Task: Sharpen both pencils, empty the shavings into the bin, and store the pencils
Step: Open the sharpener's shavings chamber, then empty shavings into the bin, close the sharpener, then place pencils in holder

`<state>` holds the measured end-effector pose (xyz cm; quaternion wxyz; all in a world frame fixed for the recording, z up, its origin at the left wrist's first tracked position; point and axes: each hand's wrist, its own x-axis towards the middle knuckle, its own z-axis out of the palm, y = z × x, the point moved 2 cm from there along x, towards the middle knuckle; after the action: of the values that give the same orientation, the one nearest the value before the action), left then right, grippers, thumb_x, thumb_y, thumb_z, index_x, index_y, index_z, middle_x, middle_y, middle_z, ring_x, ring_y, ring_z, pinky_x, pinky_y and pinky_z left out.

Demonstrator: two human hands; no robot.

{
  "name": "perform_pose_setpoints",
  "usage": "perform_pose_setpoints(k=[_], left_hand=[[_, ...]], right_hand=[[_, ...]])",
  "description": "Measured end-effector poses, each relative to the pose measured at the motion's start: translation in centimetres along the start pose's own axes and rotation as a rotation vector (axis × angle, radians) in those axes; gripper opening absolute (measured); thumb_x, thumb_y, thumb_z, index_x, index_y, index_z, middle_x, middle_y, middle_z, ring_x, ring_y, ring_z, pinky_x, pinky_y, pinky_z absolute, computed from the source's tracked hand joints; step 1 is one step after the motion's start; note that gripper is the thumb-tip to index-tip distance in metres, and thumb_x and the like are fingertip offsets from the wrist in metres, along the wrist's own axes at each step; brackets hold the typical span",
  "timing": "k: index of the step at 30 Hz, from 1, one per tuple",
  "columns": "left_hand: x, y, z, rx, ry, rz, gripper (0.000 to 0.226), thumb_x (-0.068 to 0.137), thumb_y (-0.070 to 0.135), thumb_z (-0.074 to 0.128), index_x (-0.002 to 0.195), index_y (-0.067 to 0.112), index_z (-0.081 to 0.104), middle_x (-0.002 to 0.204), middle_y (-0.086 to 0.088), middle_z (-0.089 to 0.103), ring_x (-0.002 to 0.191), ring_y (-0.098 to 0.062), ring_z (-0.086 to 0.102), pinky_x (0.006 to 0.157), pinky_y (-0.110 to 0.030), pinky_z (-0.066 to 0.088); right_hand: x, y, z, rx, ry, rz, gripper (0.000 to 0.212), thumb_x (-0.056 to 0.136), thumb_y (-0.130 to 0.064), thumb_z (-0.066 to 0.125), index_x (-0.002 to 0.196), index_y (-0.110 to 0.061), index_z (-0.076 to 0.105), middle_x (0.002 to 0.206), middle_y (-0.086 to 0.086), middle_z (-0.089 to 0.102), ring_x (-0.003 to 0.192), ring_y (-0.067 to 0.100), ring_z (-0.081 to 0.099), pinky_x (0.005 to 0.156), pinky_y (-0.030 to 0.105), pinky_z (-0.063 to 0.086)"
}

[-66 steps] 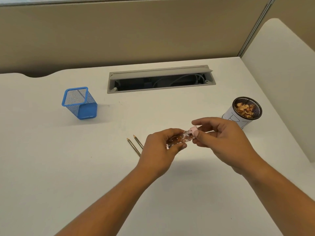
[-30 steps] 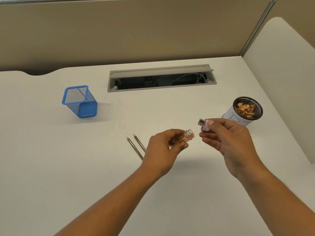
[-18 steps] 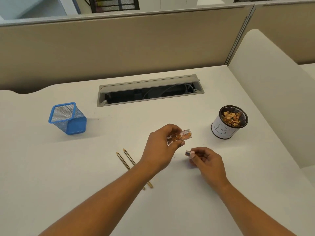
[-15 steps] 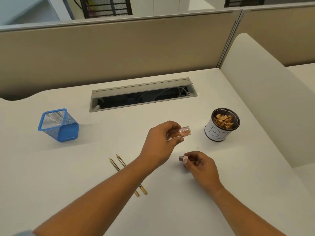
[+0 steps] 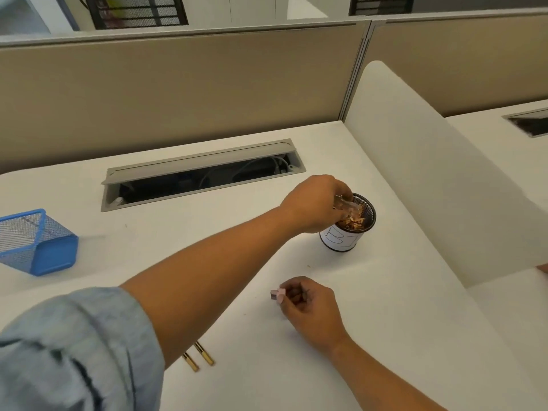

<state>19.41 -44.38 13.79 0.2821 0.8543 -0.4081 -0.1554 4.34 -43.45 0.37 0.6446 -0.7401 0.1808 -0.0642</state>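
Left grip [image 5: 314, 203] holds clear container [image 5: 345, 203] tilted over bin rim [image 5: 374, 216] (divider [image 5: 415, 173] near).

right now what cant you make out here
Head view only.
pencils: left forearm covers all but the gold ends; tips unseen.
clear container: left hand hides most; fill level unknown.
pink sharpener piece pinched by right hand: small, blurred.
blue mesh holder: cut by left edge.

the clear sharpener case [image 5: 345, 204] was tipped mouth-down over the round black mesh bin [image 5: 341, 243], which held brown shavings [image 5: 353, 224]. the pink sharpener head [image 5: 278, 294] sat pinched in the right hand [image 5: 308, 310]. two gold-ended pencils [image 5: 204, 355] lay side by side, well apart from the blue mesh holder [image 5: 44, 253].
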Motion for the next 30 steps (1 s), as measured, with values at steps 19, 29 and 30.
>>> perform_pose_setpoints(k=[19,29,30], left_hand=[[1.3,1.1,-0.4,0.122,0.167,0.070,0.025,0.083,0.015,0.073,0.104,0.029,0.073,0.105,0.004,0.060,0.098,-0.021,0.059,0.067,-0.030,0.046],[-4.4,-1.3,-2.9,-0.426,0.265,-0.181,0.039,0.079,0.022,0.080,0.116,0.018,0.067,0.114,0.001,0.072,0.102,-0.013,0.067,0.095,-0.037,0.054],[-5.7,-1.4,-3.1,-0.473,0.260,-0.191,0.038,0.081,0.021,0.079,0.117,0.018,0.067,0.116,0.002,0.071,0.104,-0.013,0.066,0.095,-0.035,0.054]], right_hand=[[-0.1,-0.1,0.1,-0.012,0.006,0.003,0.005,0.085,-0.011,0.070,0.084,-0.016,0.070,0.084,-0.006,0.080,0.070,0.013,0.070,0.066,0.022,0.057],[-0.1,-0.8,0.0,-0.031,0.019,0.051,0.004,0.087,-0.014,0.072,0.090,-0.014,0.071,0.086,-0.006,0.080,0.075,0.015,0.070,0.068,0.026,0.059],[-0.1,-1.1,-0.2,0.011,0.026,0.080,0.005,0.088,-0.013,0.072,0.092,-0.012,0.071,0.086,-0.004,0.080,0.074,0.015,0.070,0.069,0.027,0.059]])
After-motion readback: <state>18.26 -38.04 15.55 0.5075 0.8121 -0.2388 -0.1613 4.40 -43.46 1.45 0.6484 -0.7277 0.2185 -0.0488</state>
